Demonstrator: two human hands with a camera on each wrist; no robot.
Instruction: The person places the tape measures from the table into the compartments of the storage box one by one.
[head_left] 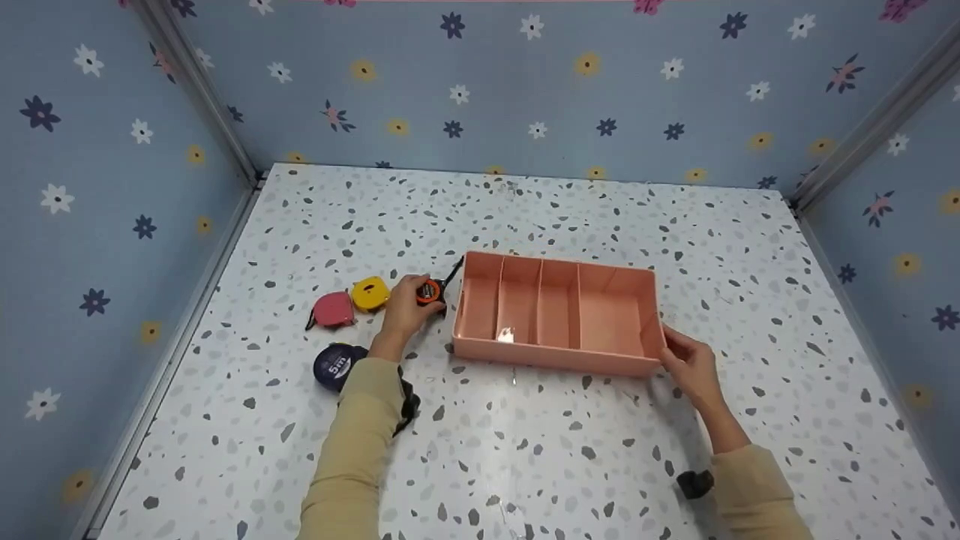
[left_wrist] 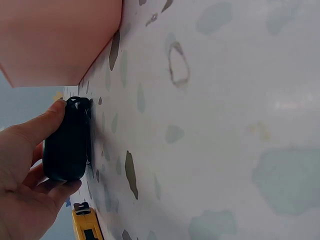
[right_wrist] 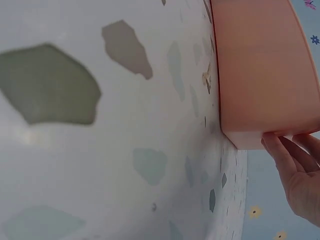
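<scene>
My left hand [head_left: 407, 309] grips a small black tape measure [head_left: 431, 292] with an orange ring on its face, just left of the pink box. In the left wrist view its dark case [left_wrist: 67, 142] sits between thumb and fingers, close over the table. The pink box [head_left: 555, 360] has several compartments, all bare inside. At its right end my right hand [head_left: 691, 364] holds the wall, with the thumb near the front corner and the fingers at the end wall. The right wrist view has that hand [right_wrist: 300, 175] against the end of the box [right_wrist: 265, 65].
Left of my left hand lie a yellow tape measure [head_left: 370, 294] and a pink tape measure [head_left: 333, 310]. A dark blue tape measure [head_left: 335, 367] marked 5m is partly hidden by my left forearm. Flowered panels [head_left: 525, 90] enclose the speckled table [head_left: 510, 450] at the back and sides.
</scene>
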